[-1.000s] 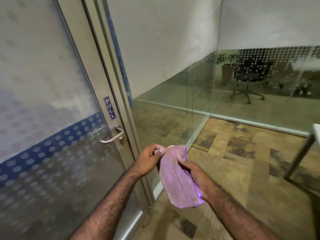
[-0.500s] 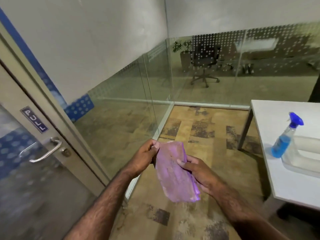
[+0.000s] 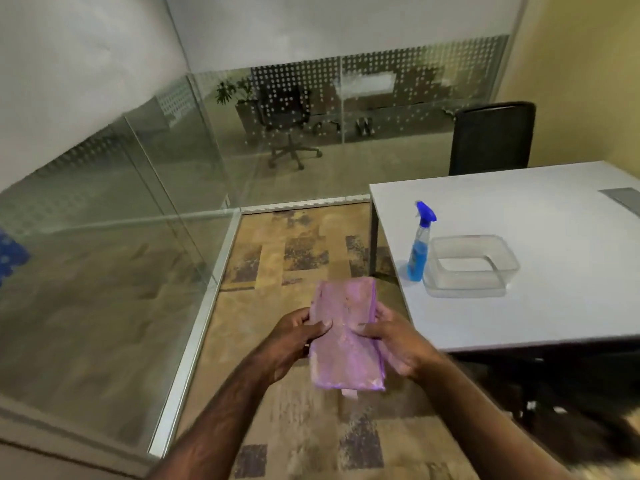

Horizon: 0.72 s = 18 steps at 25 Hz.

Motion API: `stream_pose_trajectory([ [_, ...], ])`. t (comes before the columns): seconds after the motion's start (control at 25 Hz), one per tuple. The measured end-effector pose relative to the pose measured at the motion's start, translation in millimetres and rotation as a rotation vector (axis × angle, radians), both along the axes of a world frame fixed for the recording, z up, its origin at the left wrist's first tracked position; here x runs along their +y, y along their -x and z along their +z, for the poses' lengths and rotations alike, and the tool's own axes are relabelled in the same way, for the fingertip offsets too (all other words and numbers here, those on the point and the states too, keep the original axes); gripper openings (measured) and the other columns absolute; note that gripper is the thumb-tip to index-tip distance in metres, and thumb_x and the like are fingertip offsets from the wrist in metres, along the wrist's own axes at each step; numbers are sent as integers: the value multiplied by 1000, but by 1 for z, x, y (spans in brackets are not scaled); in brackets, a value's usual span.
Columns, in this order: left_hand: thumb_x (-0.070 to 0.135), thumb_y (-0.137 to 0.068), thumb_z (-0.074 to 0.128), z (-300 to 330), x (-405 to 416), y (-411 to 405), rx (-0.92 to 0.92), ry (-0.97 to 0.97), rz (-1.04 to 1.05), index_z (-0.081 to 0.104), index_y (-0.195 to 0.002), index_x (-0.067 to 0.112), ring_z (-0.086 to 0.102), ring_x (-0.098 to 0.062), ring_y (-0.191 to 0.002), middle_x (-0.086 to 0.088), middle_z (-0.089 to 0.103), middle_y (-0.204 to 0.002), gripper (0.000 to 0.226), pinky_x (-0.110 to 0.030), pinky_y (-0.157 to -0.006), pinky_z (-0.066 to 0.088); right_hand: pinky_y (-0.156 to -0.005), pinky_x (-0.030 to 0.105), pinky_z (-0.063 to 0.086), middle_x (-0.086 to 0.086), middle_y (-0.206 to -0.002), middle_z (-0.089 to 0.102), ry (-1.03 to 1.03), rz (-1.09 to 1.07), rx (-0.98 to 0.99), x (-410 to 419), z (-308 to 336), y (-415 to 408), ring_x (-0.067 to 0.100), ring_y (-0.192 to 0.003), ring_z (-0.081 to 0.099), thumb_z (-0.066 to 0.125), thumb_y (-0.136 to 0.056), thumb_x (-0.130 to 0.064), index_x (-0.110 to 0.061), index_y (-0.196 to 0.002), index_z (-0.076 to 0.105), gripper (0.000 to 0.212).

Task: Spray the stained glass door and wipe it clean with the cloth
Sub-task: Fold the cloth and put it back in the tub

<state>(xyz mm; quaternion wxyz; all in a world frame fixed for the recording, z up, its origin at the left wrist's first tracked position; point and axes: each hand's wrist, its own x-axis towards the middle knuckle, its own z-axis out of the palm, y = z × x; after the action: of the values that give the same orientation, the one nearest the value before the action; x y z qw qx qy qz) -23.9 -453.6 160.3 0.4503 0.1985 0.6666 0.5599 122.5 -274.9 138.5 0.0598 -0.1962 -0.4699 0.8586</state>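
We hold the folded purple microfibre cloth (image 3: 346,336) between both hands: left hand (image 3: 294,341) grips its left edge, thumb on top; right hand (image 3: 394,341) grips its right edge likewise. Ahead and right of the hands, on the white desk (image 3: 554,306), stand a blue-trigger spray bottle (image 3: 419,245) and, touching it, a clear plastic tub (image 3: 471,266).

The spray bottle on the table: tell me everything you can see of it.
The spray bottle stands upright near the left edge of the white table. It has a bright blue trigger head on a clear plastic body that holds blue liquid up to about the shoulder. A clear plastic container sits right beside it on the right, close enough that contact cannot be ruled out. Neither hand touches it.
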Motion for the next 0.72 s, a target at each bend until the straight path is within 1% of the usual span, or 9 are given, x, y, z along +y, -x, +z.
stream_pose_trajectory([
  [0.08, 24, -94, 79, -3, 24, -4, -12, -37, -43, 71, -130, 19, 75, -26, -108, -11, 78, -125, 37, -46, -94, 57, -107, 57, 59, 16, -136, 75, -134, -37, -83, 22, -1, -17, 36, -128, 72, 74, -87, 17, -16, -148, 58, 71],
  [0.16, 17, -91, 82, -8, 44, -5, -9, -76, -94, 70, -128, 17, 73, -29, -106, -18, 76, -126, 39, -49, -94, 55, -93, 45, 66, 10, -121, 82, -275, -131, -175, 35, 1, -32, 31, -115, 78, 76, -87, 13, -14, -136, 68, 56],
  [0.2, 15, -90, 81, -9, 55, -5, 8, -90, -110, 72, -125, 18, 71, -30, -105, -19, 76, -125, 36, -49, -92, 54, -93, 47, 67, 12, -115, 83, -318, -195, -217, 41, 1, -38, 34, -112, 78, 75, -90, 10, -10, -127, 73, 43],
  [0.28, 7, -92, 74, -14, 76, -3, 49, -107, -145, 79, -110, 20, 69, -29, -100, -15, 78, -115, 23, -45, -86, 53, -100, 62, 60, 17, -108, 82, -320, -297, -238, 55, -3, -47, 42, -108, 75, 69, -94, 5, 2, -109, 76, 17],
  [0.32, -1, -94, 68, -15, 87, -1, 62, -107, -167, 80, -100, 21, 68, -28, -98, -9, 78, -112, 26, -43, -83, 53, -102, 68, 57, 18, -111, 81, -291, -319, -221, 62, -5, -49, 45, -110, 74, 64, -96, 5, 6, -106, 74, 14],
  [0.4, -15, -94, 54, -12, 111, 1, 41, -111, -224, 80, -84, 20, 69, -27, -101, -2, 77, -118, 45, -40, -83, 53, -109, 72, 52, 24, -125, 78, -190, -329, -213, 79, -7, -47, 52, -119, 71, 58, -94, 4, 12, -109, 71, 22],
  [0.48, -19, -92, 46, -10, 132, 6, -21, -135, -240, 81, -80, 17, 72, -26, -103, -4, 77, -120, 52, -35, -82, 58, -113, 70, 50, 28, -131, 75, -92, -351, -231, 92, -4, -45, 52, -124, 69, 63, -87, -3, 14, -120, 72, 37],
  [0.6, -9, -95, 42, -14, 162, 19, -110, -250, -313, 82, -100, 5, 73, -32, -112, -18, 77, -122, 43, -34, -93, 62, -111, 63, 55, 32, -129, 73, 5, -472, -219, 113, -2, -46, 51, -125, 68, 65, -87, -10, 9, -119, 76, 39],
  [0.72, 4, -106, 48, -19, 196, 26, -66, -279, -293, 81, -105, 3, 71, -34, -118, -22, 75, -124, 33, -39, -104, 59, -94, 46, 63, 26, -127, 74, 66, -575, -160, 133, 5, -46, 41, -111, 71, 64, -90, -22, 3, -120, 78, 42],
])
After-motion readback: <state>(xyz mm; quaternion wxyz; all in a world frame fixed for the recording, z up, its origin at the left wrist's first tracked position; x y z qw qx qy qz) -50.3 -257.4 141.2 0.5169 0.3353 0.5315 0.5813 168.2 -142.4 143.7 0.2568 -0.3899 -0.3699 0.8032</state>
